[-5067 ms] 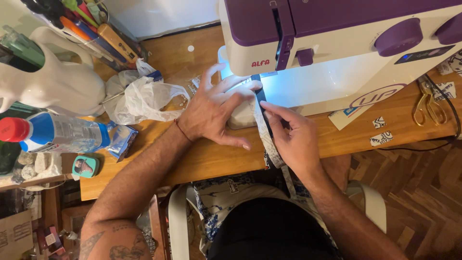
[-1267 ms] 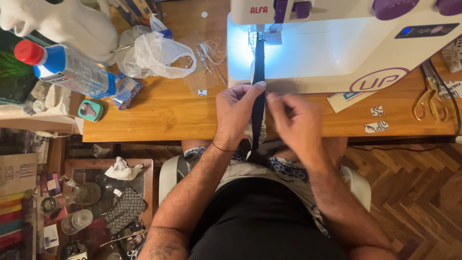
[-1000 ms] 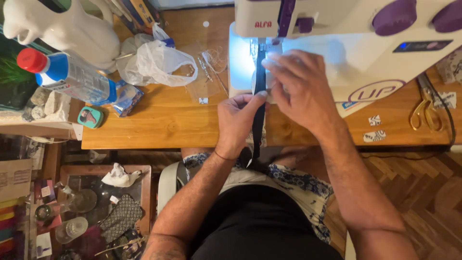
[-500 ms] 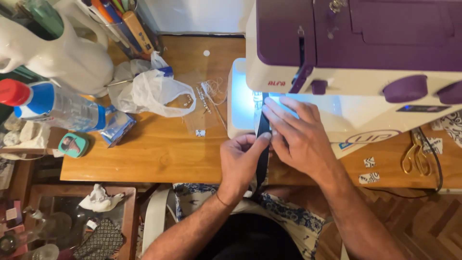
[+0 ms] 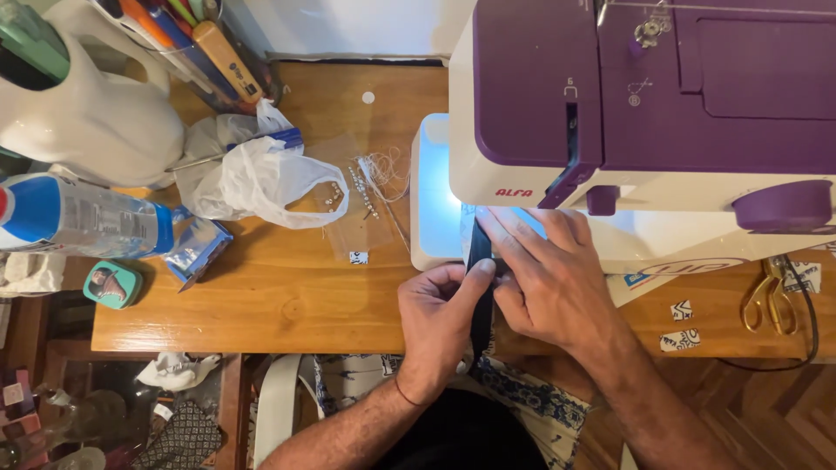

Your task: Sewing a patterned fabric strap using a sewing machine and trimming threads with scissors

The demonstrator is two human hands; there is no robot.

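Left hand point(image 5: 438, 315) pinching dark strap point(image 5: 478, 261), right hand point(image 5: 547, 277) flat on it, sewing machine point(image 5: 644, 113) overhanging, plastic bag point(image 5: 261, 178), scissors point(image 5: 766, 292) nearby

right hand point(image 5: 547, 277) now flat at the machine bed, 12 o'clock | left hand point(image 5: 441, 315) still pinching dark strap point(image 5: 478, 287) | view nudged closer

Bare wooden table point(image 5: 261, 305) left of the left hand point(image 5: 440, 318) is free; the sewing machine point(image 5: 644, 130) blocks the far side (plastic bag point(image 5: 261, 178) far left).
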